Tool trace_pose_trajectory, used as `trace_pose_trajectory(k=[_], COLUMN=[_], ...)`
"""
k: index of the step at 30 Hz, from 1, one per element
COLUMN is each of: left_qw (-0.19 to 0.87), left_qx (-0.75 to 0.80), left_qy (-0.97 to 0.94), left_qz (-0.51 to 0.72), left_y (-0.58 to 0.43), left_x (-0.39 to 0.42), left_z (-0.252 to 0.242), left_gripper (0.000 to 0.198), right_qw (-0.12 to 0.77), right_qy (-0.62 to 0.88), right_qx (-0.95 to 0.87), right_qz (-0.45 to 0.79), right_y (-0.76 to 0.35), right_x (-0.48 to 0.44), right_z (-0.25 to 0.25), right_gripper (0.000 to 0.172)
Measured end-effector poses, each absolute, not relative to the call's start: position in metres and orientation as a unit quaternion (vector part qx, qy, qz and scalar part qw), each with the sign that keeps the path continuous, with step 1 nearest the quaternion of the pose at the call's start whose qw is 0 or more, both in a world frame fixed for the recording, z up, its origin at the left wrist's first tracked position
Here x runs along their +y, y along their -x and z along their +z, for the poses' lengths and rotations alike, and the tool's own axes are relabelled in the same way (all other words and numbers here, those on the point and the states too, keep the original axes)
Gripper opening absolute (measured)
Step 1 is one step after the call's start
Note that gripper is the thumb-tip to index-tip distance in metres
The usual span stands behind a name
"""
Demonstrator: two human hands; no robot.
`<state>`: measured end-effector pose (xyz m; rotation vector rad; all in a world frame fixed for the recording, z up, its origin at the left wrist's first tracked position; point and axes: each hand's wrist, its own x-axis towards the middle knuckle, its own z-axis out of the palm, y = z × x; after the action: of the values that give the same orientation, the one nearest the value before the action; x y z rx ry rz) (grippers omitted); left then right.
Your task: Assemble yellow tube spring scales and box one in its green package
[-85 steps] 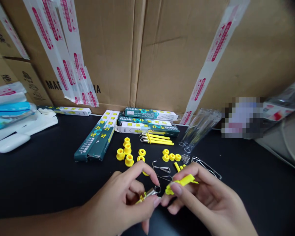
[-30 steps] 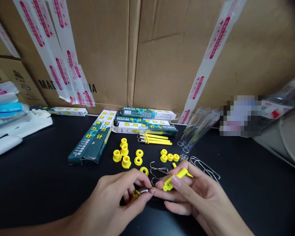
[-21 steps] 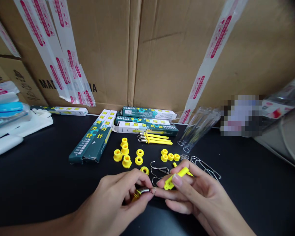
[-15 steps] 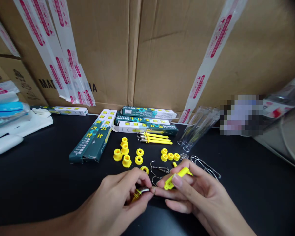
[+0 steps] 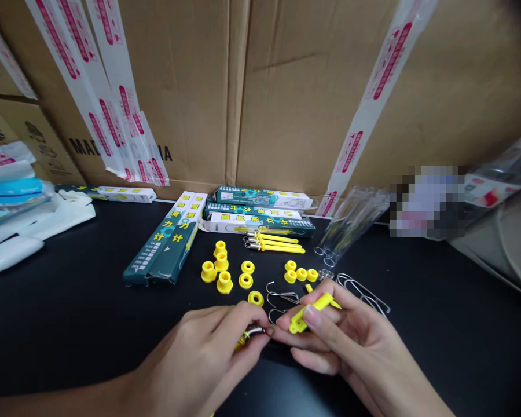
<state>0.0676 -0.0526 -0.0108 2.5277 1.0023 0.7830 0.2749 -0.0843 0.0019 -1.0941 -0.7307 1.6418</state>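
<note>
My left hand [image 5: 211, 350] is closed around a yellow rod with a metal spring [image 5: 255, 330] at its end; most of the rod is hidden by the palm. A fingertip of my right hand [image 5: 351, 341] touches the spring's tip. Between its thumb and fingers, my right hand pinches a small yellow plastic piece [image 5: 306, 314] with a holed tab. Just beyond both hands lie bent metal hooks [image 5: 286, 297] and a yellow ring [image 5: 255, 298]. Another yellow part [image 5: 309, 288] is partly covered by my right hand.
Behind are yellow collars [image 5: 224, 282], small yellow caps [image 5: 301, 274], yellow rods with springs [image 5: 278, 246], clear tubes [image 5: 351, 223] and printed boxes [image 5: 165, 243]. Larger metal hooks [image 5: 364, 292] lie at right. A cardboard box [image 5: 286, 116] walls off the back; a white glove [image 5: 69, 211] rests left.
The left hand has turned slightly and shifted a little, with the spring at a slightly different angle. My right hand holds the yellow piece almost unchanged.
</note>
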Motion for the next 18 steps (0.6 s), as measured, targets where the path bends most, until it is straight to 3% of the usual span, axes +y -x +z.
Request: trace_pose_trajectory(k=[9,18], left_qw=[0.139,0.151], left_qx=[0.359,0.356], left_qy=[-0.883,-0.87], left_qz=[0.269,0.307], left_y=[-0.069,-0.07], left_x=[-0.051,-0.051], left_z=[-0.012,-0.018], left_gripper=[0.007,0.018], right_qw=[0.507,0.495], right_qy=[0.449,0.465], right_qx=[-0.302,-0.444], right_qz=[0.671,0.585], right_y=[-0.275,-0.277], right_x=[-0.087,-0.086], right_z=[0.001,-0.014], right_gripper=[0.025,0.029])
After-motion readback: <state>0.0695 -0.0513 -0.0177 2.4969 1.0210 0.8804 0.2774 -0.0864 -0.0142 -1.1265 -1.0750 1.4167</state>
